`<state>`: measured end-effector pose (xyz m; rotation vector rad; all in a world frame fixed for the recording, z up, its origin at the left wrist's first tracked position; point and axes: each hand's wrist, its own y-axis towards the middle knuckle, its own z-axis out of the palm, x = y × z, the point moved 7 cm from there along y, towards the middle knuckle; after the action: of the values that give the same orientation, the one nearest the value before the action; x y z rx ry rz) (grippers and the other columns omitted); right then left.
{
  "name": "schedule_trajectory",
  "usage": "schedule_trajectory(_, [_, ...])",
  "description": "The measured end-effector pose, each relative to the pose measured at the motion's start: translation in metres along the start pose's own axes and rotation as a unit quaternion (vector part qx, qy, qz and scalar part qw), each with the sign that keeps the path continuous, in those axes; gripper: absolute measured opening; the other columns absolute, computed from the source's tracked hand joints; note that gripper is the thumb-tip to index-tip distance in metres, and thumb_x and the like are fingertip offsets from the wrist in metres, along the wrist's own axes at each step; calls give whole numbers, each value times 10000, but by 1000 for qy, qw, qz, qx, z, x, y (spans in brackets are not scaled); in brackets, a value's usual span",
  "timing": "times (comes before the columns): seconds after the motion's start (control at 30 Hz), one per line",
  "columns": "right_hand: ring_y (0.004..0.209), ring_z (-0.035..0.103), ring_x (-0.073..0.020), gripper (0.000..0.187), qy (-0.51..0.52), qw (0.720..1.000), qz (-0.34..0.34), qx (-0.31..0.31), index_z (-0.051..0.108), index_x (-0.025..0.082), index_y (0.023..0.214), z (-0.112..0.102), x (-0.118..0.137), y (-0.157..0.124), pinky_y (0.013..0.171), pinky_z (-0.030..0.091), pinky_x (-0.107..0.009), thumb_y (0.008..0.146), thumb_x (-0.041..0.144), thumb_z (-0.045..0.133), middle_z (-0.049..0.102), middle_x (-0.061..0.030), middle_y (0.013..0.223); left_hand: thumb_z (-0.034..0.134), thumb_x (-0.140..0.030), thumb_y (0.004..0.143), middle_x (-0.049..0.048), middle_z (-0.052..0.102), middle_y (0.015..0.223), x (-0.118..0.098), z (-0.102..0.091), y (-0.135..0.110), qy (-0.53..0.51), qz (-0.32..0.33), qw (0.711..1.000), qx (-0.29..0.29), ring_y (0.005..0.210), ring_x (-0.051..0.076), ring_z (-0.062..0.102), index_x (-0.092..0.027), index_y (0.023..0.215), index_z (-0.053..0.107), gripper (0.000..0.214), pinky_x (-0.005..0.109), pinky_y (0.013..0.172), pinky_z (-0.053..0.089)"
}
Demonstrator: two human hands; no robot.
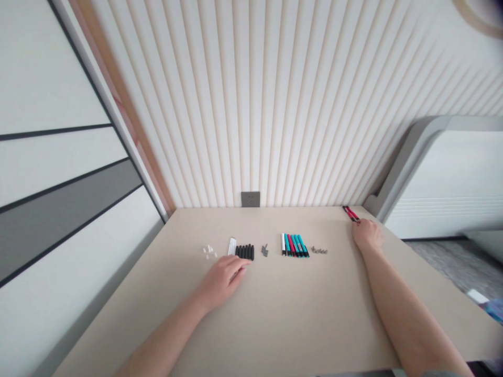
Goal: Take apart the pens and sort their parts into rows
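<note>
My left hand (222, 280) lies on the beige table (275, 314), fingers stretched toward a row of black pen caps (244, 252) and a white pen barrel (231, 246). My right hand (367, 234) rests at the far right of the table, fingers closed on a red and black pen (350, 213) that points toward the wall. A row of pens (294, 245) in white, teal and red lies in the middle. Small grey parts (319, 251) sit to their right, a small grey piece (265, 250) to their left, and tiny white bits (209, 251) at far left.
A ribbed white wall with a grey socket (250, 199) stands behind the table. A panelled wall is on the left. A white and grey headboard-like unit (444, 173) stands to the right, beyond the table's edge.
</note>
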<state>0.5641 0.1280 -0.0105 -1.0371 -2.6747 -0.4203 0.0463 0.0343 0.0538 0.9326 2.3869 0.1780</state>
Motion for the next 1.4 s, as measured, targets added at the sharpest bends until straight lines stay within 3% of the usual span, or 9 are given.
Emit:
schedule_trajectory(0.3, [1060,612,-326,427,-5,1000,-1,11,626,203,1248,-2,-2,-10,848,496,-440,885,335,442,627,-174,1174,440,-221,971,43,677,968,-4,-2,0,18,21,1000,10,925,181,616,-230,1135,618,243,333,874,474])
schedule_trajectory(0.7, [1041,615,-333,410,8,1000,14,-4,646,202,1211,-1,-8,-7,819,498,-433,880,303,428,641,-183,1146,447,-219,965,41,685,947,-4,-3,-2,30,20,999,0,915,184,620,-233,1093,640,232,340,869,471])
schedule_trajectory(0.9, [1118,586,-334,461,22,998,48,-40,595,165,1283,-5,-27,-7,879,479,-443,895,318,400,575,-200,1249,454,-204,957,40,696,969,0,-10,-2,41,13,999,-18,936,191,628,-228,1079,639,223,347,870,464])
schedule_trajectory(1.1, [1101,589,-375,419,-6,998,61,-15,699,130,1103,0,-38,-3,876,470,-491,896,327,393,611,-222,1167,450,-208,958,43,698,968,2,-10,-2,48,14,999,-21,927,191,627,-224,1073,641,223,351,866,469])
schedule_trajectory(1.4, [1086,598,-357,423,0,997,69,-25,705,177,1120,2,-36,4,862,465,-500,913,338,373,618,-203,1176,436,-220,968,40,686,952,1,-9,-2,62,20,998,-4,919,194,623,-233,1082,633,228,356,871,465])
